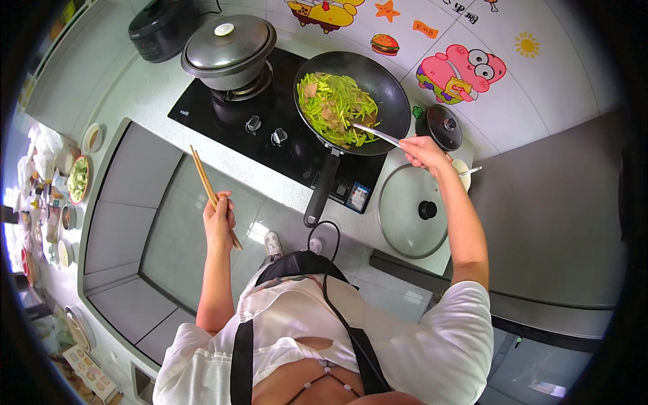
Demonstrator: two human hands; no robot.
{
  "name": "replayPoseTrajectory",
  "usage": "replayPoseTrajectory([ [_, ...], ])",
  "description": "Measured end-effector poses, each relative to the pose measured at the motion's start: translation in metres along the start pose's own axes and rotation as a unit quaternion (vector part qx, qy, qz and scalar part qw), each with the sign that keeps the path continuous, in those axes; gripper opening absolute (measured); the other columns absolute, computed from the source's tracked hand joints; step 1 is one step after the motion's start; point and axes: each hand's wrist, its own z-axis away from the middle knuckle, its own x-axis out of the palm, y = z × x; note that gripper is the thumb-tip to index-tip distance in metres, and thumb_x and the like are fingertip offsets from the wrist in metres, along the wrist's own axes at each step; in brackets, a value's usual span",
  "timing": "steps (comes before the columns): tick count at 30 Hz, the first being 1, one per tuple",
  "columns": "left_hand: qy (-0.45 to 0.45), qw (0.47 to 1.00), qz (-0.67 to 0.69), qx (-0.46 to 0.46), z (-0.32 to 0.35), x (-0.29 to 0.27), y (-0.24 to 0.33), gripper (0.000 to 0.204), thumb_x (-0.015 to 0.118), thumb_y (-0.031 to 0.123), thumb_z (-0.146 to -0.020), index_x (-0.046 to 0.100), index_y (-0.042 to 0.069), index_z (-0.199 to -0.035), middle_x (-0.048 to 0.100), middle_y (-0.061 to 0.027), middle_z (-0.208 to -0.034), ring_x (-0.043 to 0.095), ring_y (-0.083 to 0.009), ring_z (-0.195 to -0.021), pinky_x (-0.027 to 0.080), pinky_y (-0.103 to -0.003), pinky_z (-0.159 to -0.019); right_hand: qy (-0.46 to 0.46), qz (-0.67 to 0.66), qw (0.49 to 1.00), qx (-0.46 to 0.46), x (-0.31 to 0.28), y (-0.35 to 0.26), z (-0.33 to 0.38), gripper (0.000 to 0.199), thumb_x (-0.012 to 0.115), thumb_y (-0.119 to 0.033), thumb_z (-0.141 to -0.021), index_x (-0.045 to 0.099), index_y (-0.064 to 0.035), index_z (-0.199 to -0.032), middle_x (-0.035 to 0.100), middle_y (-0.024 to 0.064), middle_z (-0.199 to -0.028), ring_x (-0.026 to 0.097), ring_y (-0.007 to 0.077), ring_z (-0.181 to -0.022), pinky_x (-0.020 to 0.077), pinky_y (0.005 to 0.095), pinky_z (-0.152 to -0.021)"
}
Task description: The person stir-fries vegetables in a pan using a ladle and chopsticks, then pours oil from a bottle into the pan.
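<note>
My left hand (219, 214) is closed around a pair of wooden chopsticks (201, 174), held out in front of the counter with their tips pointing up and away. In my right hand (425, 154) is the handle of a metal utensil (379, 133); its far end is hidden in the food, so I cannot tell whether it is a spoon or a spatula. That food is cut green stalks with pieces of meat (335, 108), heaped in the left part of a black frying pan (391, 101). The pan's long black handle (322, 189) points toward me.
A lidded grey pot (229, 50) stands on the left burner of the black stove (223, 120). To the right lie a glass lid (405, 212) and a small dark lidded pot (442, 128). A rice cooker (162, 30) is at the back left; dishes, including a plate of greens (79, 179), line the left counter.
</note>
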Motion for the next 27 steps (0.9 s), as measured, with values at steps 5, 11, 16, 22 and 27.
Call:
replayPoseTrajectory([
  [5, -0.022, 1.0, 0.008, 0.009, -0.003, 0.0, 0.005, 0.016, 0.046, 0.019, -0.09, 0.053, 0.005, -0.095, 0.046, 0.0018, -0.066, 0.028, -0.003, -0.039, 0.022, -0.019, -0.036, 0.104, 0.041, 0.993, -0.048, -0.008, 0.009, 0.019, 0.022, 0.058, -0.023, -0.084, 0.063, -0.0048, -0.096, 0.05, -0.0037, -0.06, 0.039, 0.0022, -0.046, 0.0273, 0.0167, -0.039],
  [11, -0.019, 1.0, 0.007, 0.002, -0.004, 0.004, -0.001, 0.017, 0.045, 0.019, -0.091, 0.053, 0.005, -0.095, 0.046, 0.0018, -0.067, 0.028, -0.003, -0.039, 0.022, -0.019, -0.036, 0.263, 0.36, 0.886, -0.127, -0.019, -0.037, 0.064, 0.031, 0.062, -0.029, -0.076, 0.063, -0.008, -0.098, 0.064, 0.0122, -0.077, 0.059, 0.0254, -0.062, 0.0451, 0.0346, -0.059],
  [16, -0.027, 0.999, 0.013, 0.011, -0.005, 0.01, 0.004, 0.016, 0.045, 0.019, -0.091, 0.053, 0.005, -0.095, 0.046, 0.0017, -0.066, 0.029, -0.003, -0.04, 0.023, -0.019, -0.036, 0.303, 0.387, 0.859, -0.141, -0.015, -0.05, 0.065, 0.034, 0.062, -0.03, -0.077, 0.062, -0.0061, -0.102, 0.064, 0.0097, -0.072, 0.056, 0.019, -0.045, 0.0447, 0.032, -0.051],
  [22, -0.006, 1.0, 0.0, 0.006, -0.001, 0.006, 0.004, 0.016, 0.045, 0.018, -0.091, 0.053, 0.005, -0.095, 0.046, 0.0015, -0.066, 0.03, -0.0032, -0.04, 0.023, -0.019, -0.036, 0.346, 0.491, 0.787, -0.141, -0.024, -0.056, 0.068, 0.03, 0.063, -0.033, -0.075, 0.065, -0.0096, -0.094, 0.064, 0.0114, -0.079, 0.061, 0.028, -0.07, 0.0473, 0.038, -0.062],
  [27, 0.002, 1.0, 0.004, 0.009, 0.004, 0.001, 0.001, 0.016, 0.045, 0.017, -0.091, 0.053, 0.005, -0.095, 0.046, 0.0013, -0.066, 0.03, -0.0033, -0.04, 0.023, -0.019, -0.037, 0.366, 0.575, 0.72, -0.129, -0.022, -0.056, 0.038, 0.023, 0.064, -0.032, -0.074, 0.062, -0.0095, -0.079, 0.064, 0.0112, -0.073, 0.062, 0.0291, -0.072, 0.0481, 0.0408, -0.06],
])
